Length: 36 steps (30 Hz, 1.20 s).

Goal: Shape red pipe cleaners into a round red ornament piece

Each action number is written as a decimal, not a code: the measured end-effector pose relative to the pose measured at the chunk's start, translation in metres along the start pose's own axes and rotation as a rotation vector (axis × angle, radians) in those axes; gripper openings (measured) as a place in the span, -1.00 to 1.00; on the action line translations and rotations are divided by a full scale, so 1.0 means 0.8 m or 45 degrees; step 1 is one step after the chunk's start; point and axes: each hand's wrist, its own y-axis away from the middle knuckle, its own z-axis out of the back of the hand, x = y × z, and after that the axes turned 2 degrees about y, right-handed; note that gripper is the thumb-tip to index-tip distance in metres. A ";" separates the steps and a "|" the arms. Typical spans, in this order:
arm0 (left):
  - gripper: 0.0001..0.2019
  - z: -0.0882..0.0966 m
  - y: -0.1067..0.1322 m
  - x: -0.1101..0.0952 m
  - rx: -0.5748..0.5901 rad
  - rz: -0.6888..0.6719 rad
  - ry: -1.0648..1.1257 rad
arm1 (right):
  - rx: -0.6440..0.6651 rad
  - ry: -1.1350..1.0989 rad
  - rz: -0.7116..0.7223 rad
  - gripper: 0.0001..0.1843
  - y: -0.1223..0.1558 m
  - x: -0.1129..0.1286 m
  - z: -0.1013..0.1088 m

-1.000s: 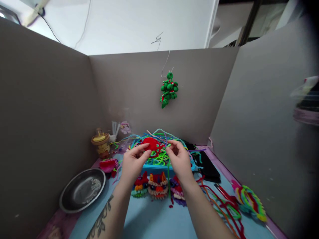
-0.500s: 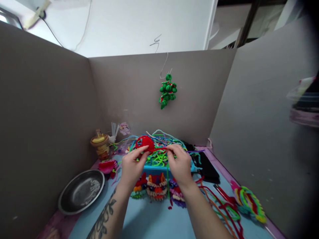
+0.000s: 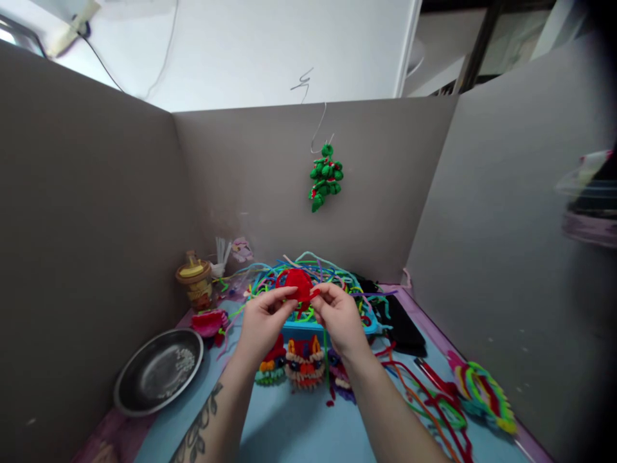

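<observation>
Between my hands is a red piece (image 3: 297,281) that looks like fuzzy chenille stem wound into a rounded shape, with a loop at its left. My left hand (image 3: 267,319) pinches its lower left edge between thumb and fingers. At the lower right, my right hand (image 3: 339,317) pinches a short red end of it. Both hands are held above a blue tray (image 3: 301,331) heaped with chenille stems (image 3: 270,278) in many colours. Below them stand several fuzzy animal-like figures, among them a brown and orange one (image 3: 304,365), partly covered by my right hand and wrist.
A metal bowl (image 3: 154,379) with small pale bits lies at left, near a pink fuzzy piece (image 3: 210,323) and a lidded cup (image 3: 195,283). Red-handled scissors (image 3: 436,378), loose stems and a multicoloured piece (image 3: 486,395) lie at right. A green ornament (image 3: 326,177) hangs behind.
My right hand has come left, closer to my left hand. The red strand stretched between them is now short, and the red piece has turned and shifted right.
</observation>
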 end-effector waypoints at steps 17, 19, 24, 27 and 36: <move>-0.74 -0.020 0.010 -0.006 -0.195 0.102 0.148 | 0.039 0.381 0.393 -0.27 0.025 -0.005 -0.029; -0.74 -0.019 0.009 -0.005 -0.196 0.115 0.172 | 0.027 0.381 0.401 -0.32 0.024 -0.007 -0.027; -0.72 -0.018 0.008 -0.001 -0.198 0.136 0.191 | -0.006 0.348 0.434 -0.36 0.025 -0.002 -0.027; -0.72 -0.020 0.009 -0.001 -0.188 0.148 0.194 | 0.031 0.355 0.436 -0.31 0.026 -0.002 -0.027; -0.71 -0.024 0.009 -0.001 -0.207 0.173 0.252 | -0.063 0.554 0.534 -0.29 0.024 -0.017 -0.024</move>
